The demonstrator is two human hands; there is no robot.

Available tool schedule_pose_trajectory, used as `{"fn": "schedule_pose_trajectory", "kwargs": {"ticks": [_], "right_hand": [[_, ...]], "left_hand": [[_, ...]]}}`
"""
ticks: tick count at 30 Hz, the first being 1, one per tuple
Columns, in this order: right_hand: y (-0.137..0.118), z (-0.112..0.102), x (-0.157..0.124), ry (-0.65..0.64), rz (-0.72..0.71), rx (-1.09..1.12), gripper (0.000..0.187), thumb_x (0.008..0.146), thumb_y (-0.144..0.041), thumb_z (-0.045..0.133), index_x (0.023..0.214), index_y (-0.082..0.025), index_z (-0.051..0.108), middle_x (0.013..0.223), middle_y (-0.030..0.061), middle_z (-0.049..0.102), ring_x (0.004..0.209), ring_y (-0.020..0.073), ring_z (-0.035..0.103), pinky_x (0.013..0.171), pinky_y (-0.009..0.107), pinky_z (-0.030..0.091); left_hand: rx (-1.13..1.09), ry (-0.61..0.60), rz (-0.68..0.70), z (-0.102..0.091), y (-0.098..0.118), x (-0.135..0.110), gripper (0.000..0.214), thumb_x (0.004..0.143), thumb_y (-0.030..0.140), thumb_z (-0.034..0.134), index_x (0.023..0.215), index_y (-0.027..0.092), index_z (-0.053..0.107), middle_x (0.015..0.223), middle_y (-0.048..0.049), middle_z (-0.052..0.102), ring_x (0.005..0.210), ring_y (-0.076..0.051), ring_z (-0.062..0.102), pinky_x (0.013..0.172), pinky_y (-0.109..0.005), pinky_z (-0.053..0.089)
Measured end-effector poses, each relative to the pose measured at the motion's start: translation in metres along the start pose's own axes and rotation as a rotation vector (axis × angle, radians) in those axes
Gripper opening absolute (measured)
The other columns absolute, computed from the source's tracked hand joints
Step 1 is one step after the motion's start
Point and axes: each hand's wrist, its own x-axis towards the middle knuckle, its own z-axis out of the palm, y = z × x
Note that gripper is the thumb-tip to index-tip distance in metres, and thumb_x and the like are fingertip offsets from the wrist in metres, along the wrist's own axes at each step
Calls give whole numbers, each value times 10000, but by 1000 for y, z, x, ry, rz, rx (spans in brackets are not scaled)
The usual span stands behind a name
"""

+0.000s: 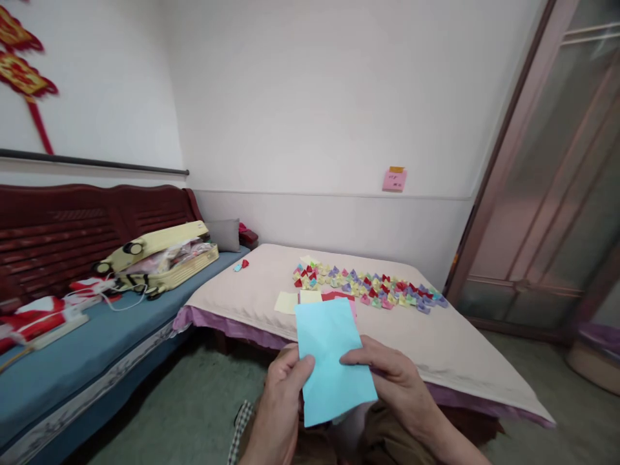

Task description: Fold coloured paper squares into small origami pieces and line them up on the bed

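A light blue sheet of paper [332,361], oblong and slightly tilted, is held up between both hands over my lap. At its left edge my left hand [283,391] grips it, thumb on the front and fingers behind. My right hand [397,381] pinches the right side the same way, its thumb lying across the paper. Just beyond lie pale yellow sheets [286,302] and a red sheet [336,296], partly hidden by the blue paper. Farther back, many small folded paper pieces [368,284] in several colours are spread in a band.
The bed-like surface [465,349] has a cream cover. A few small pieces [241,265] sit at its far left. On the left, a blue-cushioned bench [111,329] bears a half-open yellow suitcase [169,252]. A pink note [394,181] hangs on the wall; a bin [595,355] stands right.
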Motion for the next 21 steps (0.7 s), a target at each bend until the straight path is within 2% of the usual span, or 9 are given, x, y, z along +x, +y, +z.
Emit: {"fn": "schedule_pose_trajectory", "kwargs": {"ticks": [3, 7, 10, 13, 16, 19, 21], "right_hand": [[-3, 4, 0, 50, 3, 73, 111, 796, -266, 689, 872, -304, 759, 1004, 28, 683, 851, 185, 637, 682, 224, 491], [-13, 7, 3, 23, 7, 63, 92, 799, -228, 675, 793, -267, 757, 913, 26, 680, 825, 181, 630, 741, 243, 482], [-15, 11, 3, 14, 22, 31, 94, 814, -234, 655, 778, -237, 743, 881, 33, 672, 840, 197, 625, 775, 268, 471], [-10, 17, 0, 156, 62, -2, 86, 811, -271, 659, 773, -209, 705, 829, 29, 658, 819, 199, 599, 761, 272, 458], [-4, 25, -2, 324, 138, -41, 154, 789, -317, 675, 710, -190, 640, 663, -7, 582, 654, 158, 518, 620, 243, 426], [-2, 31, -2, 393, 190, -71, 225, 760, -349, 691, 656, -184, 578, 599, -31, 511, 592, 136, 457, 556, 231, 388], [-2, 33, -3, 403, 212, -95, 251, 745, -360, 695, 639, -186, 548, 583, -41, 481, 571, 127, 437, 531, 226, 371]], "left_hand": [[-18, 23, -7, 2, 0, -1, 298, 757, 296, 691, 988, 108, 706, 804, -71, 690, 630, -136, 578, 561, -222, 442], [-71, 29, -47, 1, -3, 1, 327, 722, 328, 712, 963, 110, 677, 720, -50, 649, 543, -127, 562, 471, -211, 420], [-98, -2, -67, -1, -5, 3, 298, 757, 357, 681, 901, 97, 664, 755, -75, 658, 562, -139, 599, 467, -206, 427], [-109, -21, -60, 0, -5, 2, 327, 808, 371, 632, 949, 78, 660, 862, -145, 695, 627, -149, 633, 501, -197, 445], [-139, 14, -57, 3, -4, 1, 370, 812, 410, 625, 960, 73, 667, 891, -162, 700, 687, -185, 658, 549, -232, 485], [-191, 93, -37, 4, -7, -2, 428, 816, 484, 597, 1019, 112, 662, 973, -146, 698, 785, -232, 670, 606, -289, 521], [-176, 73, 8, 3, -9, -2, 459, 791, 499, 622, 1068, 134, 653, 1013, -135, 700, 847, -246, 657, 642, -306, 526]]}}
